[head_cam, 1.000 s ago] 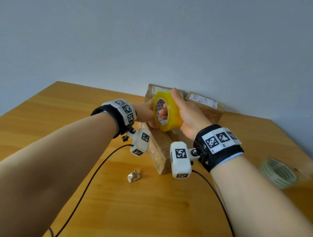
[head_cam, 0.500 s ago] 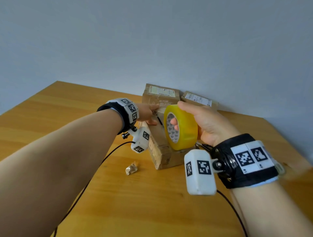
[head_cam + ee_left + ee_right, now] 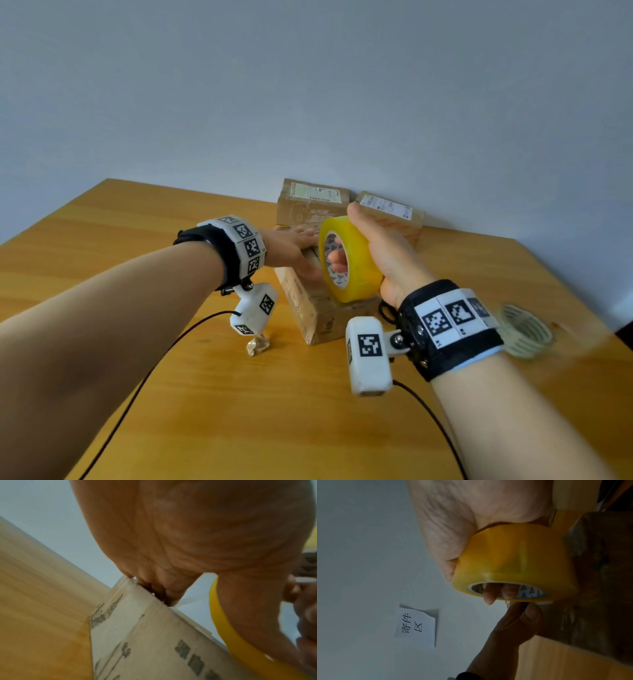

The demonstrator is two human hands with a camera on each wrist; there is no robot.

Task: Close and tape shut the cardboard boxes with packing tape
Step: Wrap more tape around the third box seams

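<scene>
Right in the middle of the table [image 3: 171, 394] our right hand [image 3: 383, 253] has the yellow tape roll [image 3: 352, 260] in a solid grip, fingers [image 3: 337, 260] poked through the core and thumb over the outside, roll standing on edge just above the near cardboard box [image 3: 318, 311]. Our left hand [image 3: 291, 246] lies flat on top of that box, fingers straight, pressing down along its far left edge right beside the roll. From the left wrist view the fingertips [image 3: 169, 599] sit on the top edge of the box. Behind it, against the wall, there are two more labelled boxes [image 3: 313, 202], side by side. A crumpled scrap [image 3: 257, 346] lies on the table left of the near box, and a pale second tape roll [image 3: 524, 330] sits off to the right, blurry.
</scene>
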